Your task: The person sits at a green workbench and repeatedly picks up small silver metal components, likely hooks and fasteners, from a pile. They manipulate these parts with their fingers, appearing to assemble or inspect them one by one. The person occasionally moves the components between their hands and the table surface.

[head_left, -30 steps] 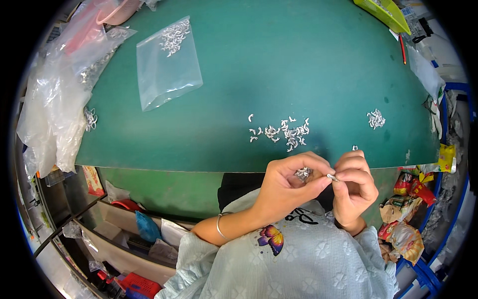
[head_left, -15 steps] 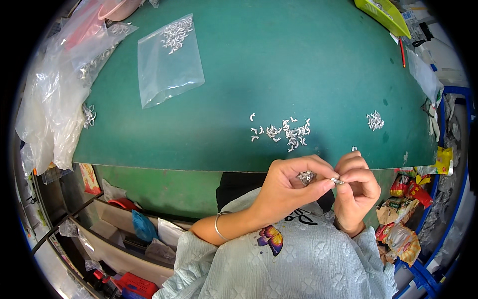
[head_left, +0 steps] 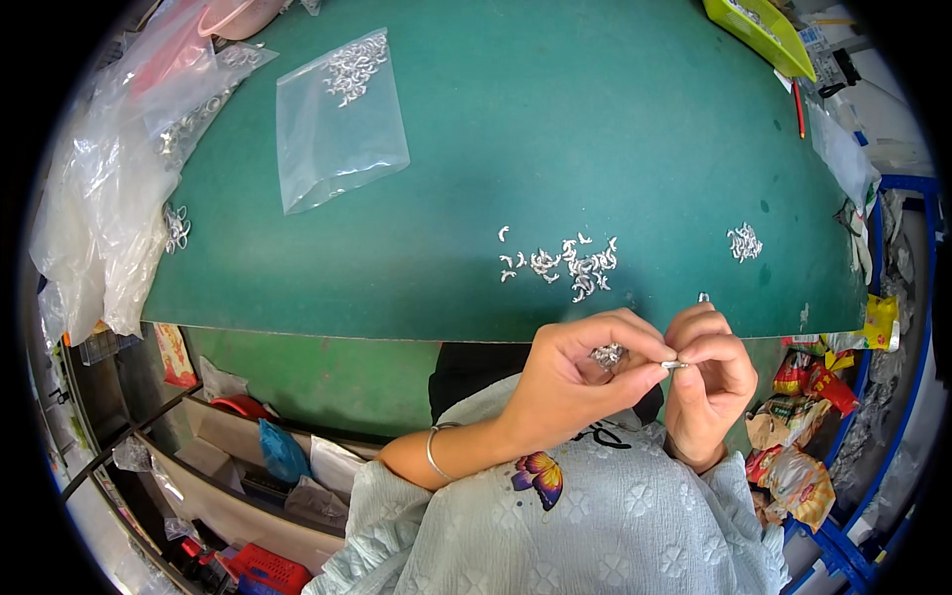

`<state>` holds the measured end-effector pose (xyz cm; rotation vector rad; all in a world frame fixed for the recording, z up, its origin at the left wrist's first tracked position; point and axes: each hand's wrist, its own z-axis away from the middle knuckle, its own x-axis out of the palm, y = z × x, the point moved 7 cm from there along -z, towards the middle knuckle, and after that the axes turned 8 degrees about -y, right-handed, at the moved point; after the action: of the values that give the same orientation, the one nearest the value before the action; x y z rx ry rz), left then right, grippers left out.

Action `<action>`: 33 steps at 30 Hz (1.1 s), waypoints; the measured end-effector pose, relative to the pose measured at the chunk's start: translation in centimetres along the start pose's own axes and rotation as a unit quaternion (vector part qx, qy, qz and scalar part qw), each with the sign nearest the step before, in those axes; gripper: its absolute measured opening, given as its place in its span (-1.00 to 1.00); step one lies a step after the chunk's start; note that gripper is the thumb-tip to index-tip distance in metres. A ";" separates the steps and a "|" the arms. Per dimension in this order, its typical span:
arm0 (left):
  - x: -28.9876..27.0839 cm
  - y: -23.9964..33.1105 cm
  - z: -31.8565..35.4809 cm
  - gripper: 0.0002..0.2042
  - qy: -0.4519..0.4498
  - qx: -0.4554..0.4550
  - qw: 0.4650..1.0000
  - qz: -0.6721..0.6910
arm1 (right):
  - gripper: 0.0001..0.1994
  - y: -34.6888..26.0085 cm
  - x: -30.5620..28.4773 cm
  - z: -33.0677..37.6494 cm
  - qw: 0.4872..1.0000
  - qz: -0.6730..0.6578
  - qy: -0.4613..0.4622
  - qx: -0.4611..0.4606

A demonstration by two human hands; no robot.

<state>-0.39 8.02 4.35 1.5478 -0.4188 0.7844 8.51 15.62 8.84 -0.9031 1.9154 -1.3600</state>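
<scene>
Over the table's near edge, my left hand (head_left: 565,372) and my right hand (head_left: 709,382) meet, fingertips pinched around one small silver metal piece (head_left: 674,365). More silver pieces (head_left: 608,355) are cupped in the left palm, partly hidden by the fingers. Just past the right knuckles shows another small metal piece (head_left: 704,297); whether it touches the fingers I cannot tell. Small curved silver pieces (head_left: 585,270) lie scattered on the green table (head_left: 446,198) beyond the left hand. A tighter heap of silver pieces (head_left: 745,242) sits beyond the right hand.
A clear plastic bag (head_left: 337,149) with curved silver pieces lies at the far left. Larger plastic bags (head_left: 99,218) and ring-like metal parts (head_left: 177,229) line the left edge. A yellow-green basket (head_left: 764,40) stands far right. Snack packets (head_left: 798,481) hang beside a blue frame (head_left: 843,545).
The pinched metal piece has turned slightly and lies more level between the fingertips. Both hands stay almost in place, and the heaps look the same.
</scene>
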 end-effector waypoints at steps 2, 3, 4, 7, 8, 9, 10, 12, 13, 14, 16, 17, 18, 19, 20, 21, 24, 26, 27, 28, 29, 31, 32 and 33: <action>0.1 0.2 0.0 -0.87 0.006 -0.009 1.000 -0.006 | -0.90 0.0 0.0 0.1 1.000 -0.001 -0.001 0.003; 0.1 0.3 0.0 -0.87 0.002 0.000 1.000 -0.020 | -0.90 0.0 0.0 0.1 1.000 -0.003 -0.001 0.003; 0.0 0.3 0.1 -0.86 -0.002 0.009 0.999 -0.033 | -0.90 0.0 0.0 0.1 1.000 -0.004 -0.001 0.003; 0.0 0.2 0.1 -0.85 -0.003 0.019 0.999 -0.033 | -0.91 0.0 0.0 0.1 1.000 -0.007 -0.002 0.002; 0.0 0.1 0.1 -0.85 -0.002 0.019 0.999 -0.027 | -0.91 0.0 0.0 0.1 1.000 -0.007 -0.003 0.001; 0.0 0.1 0.1 -0.85 -0.001 0.020 1.000 -0.024 | -0.91 0.0 0.0 0.1 1.000 -0.005 -0.003 0.000; 0.1 0.2 0.1 -0.85 -0.001 0.021 1.000 -0.022 | -0.91 0.0 0.0 0.1 1.000 -0.004 -0.004 -0.002; 0.1 0.2 0.1 -0.85 -0.002 0.018 1.000 -0.024 | -0.92 -0.1 0.0 0.0 1.000 0.002 -0.003 -0.007; 0.1 0.2 0.1 -0.85 -0.003 0.015 0.999 -0.029 | -0.92 -0.1 0.0 0.1 1.000 0.006 -0.001 -0.009; 0.1 0.2 0.1 -0.85 -0.004 0.012 0.999 -0.034 | -0.92 -0.2 -0.1 0.1 1.000 0.010 0.000 -0.012; 0.1 0.2 0.1 -0.86 -0.002 0.014 0.999 -0.030 | -0.92 -0.2 -0.1 0.0 1.000 0.019 -0.001 -0.019; 0.1 0.2 0.0 -0.86 -0.001 0.016 0.999 -0.028 | -0.92 -0.3 -0.1 0.0 1.000 0.023 -0.002 -0.022; 0.1 0.2 0.0 -0.86 0.000 0.016 1.000 -0.027 | -0.92 -0.3 -0.1 0.0 1.000 0.023 -0.001 -0.020; 0.1 0.3 0.0 -0.86 0.000 0.017 1.000 -0.026 | -0.92 -0.4 0.0 -0.1 1.000 0.023 0.000 -0.018; 0.1 0.3 0.0 -0.86 0.000 0.018 1.000 -0.025 | -0.92 -0.4 0.0 -0.1 1.000 0.023 0.001 -0.016; 0.1 0.3 0.0 -0.86 0.001 0.019 1.000 -0.022 | -0.92 -0.4 0.0 -0.1 1.000 0.024 0.001 -0.017; 0.1 0.3 0.0 -0.86 0.002 0.021 1.000 -0.020 | -0.92 -0.4 -0.1 -0.1 0.999 0.026 -0.001 -0.020; 0.0 0.3 0.0 -0.86 0.002 0.019 0.999 -0.029 | -0.92 -0.4 0.0 -0.2 0.999 0.028 -0.002 -0.022; 0.0 0.3 0.0 -0.86 0.002 0.019 0.999 -0.030 | -0.91 -0.4 -0.1 -0.2 0.999 0.026 -0.002 -0.020; 0.0 0.3 0.0 -0.86 0.002 0.019 0.999 -0.031 | -0.91 -0.3 -0.1 -0.1 1.000 0.025 -0.002 -0.018; -0.1 0.2 0.0 -0.86 0.002 0.019 0.999 -0.032 | -0.91 -0.3 -0.1 -0.1 1.000 0.023 -0.002 -0.016; -0.1 0.2 0.0 -0.85 0.002 0.018 0.999 -0.036 | -0.90 -0.2 -0.1 -0.1 1.000 0.020 0.001 -0.008; -0.1 0.2 0.0 -0.85 0.002 0.018 0.999 -0.037 | -0.90 -0.2 -0.1 -0.1 1.000 0.018 0.002 -0.004; -0.1 0.2 0.0 -0.85 0.002 0.014 0.999 -0.038 | -0.90 -0.1 -0.1 -0.1 1.000 0.016 0.002 -0.003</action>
<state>-0.59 8.01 4.43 1.5783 -0.3461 0.7373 8.51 15.71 8.98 -0.8685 1.9290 -1.3392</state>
